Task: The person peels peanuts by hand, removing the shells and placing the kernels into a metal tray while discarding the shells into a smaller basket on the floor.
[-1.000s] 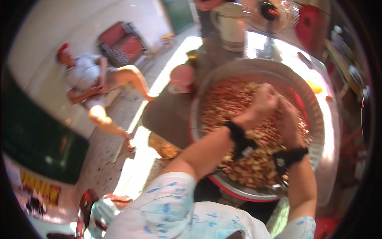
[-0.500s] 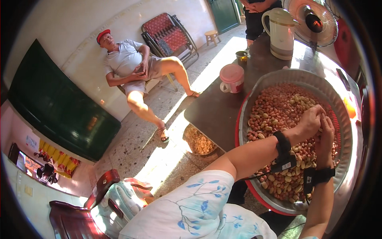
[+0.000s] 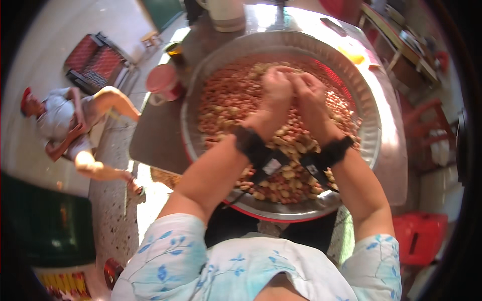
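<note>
1. Head view, with a clock face laid over the round metal pan [image 3: 369, 118]: the pan sits on the table [image 3: 155, 133] in front of the person, with a red edge showing beneath its rim at 6 o'clock.
2. Peanuts [image 3: 226, 100] cover most of the pan's floor. Reddish kernels spread widely from 9 round past 12 o'clock, while larger tan pieces gather toward 6. A red mesh [image 3: 337, 80] shows between 1 and 2.
3. The left hand [image 3: 277, 93] comes in from 7 o'clock and the right hand [image 3: 311, 93] from 5. They meet above the peanuts, from the middle toward 12, fingertips drawn together and fingers curled. Blur hides whether they pinch anything; I cannot tell.
4. Each wrist wears a black band, the left one [image 3: 249, 144] and the right one [image 3: 337, 150].
5. On the table, a pink lidded mug [image 3: 163, 83] stands near 10 o'clock, a small dark container [image 3: 175, 51] just beyond it, and a pale jug [image 3: 226, 15] at 11. An orange item [image 3: 354, 56] lies between 1 and 2.
6. Off the table, a seated person [image 3: 57, 115] is at 9 and a red stool [image 3: 427, 236] at 4.
</note>
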The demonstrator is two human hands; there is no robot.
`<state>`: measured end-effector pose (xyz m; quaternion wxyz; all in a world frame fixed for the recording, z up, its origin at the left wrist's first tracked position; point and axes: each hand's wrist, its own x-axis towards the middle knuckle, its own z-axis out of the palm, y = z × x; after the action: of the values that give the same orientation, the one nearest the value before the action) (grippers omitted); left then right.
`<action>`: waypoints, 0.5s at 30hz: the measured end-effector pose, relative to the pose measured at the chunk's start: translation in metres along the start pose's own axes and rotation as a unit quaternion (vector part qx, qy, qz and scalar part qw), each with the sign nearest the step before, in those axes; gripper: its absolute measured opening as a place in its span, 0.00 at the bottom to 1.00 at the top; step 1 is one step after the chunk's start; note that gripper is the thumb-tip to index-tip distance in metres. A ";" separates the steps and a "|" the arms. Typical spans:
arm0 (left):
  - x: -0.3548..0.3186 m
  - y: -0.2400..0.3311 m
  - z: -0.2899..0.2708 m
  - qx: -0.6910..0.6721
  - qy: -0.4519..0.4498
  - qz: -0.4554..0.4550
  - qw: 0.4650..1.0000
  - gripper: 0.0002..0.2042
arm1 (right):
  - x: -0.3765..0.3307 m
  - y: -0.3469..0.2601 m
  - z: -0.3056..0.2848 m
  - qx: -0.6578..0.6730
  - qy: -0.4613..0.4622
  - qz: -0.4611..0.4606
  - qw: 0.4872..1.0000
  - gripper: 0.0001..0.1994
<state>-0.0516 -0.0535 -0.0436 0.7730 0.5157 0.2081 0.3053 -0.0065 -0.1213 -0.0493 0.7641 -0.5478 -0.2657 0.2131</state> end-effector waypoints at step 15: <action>0.032 0.001 -0.032 0.389 -0.017 0.264 0.882 0.08 | 0.009 -0.005 -0.037 0.250 -0.096 0.137 0.954 0.05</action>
<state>-0.0490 -0.0102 -0.0555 0.4041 0.8162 0.1531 0.3835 0.0242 -0.1443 -0.0525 0.8113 -0.3469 -0.1982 0.4267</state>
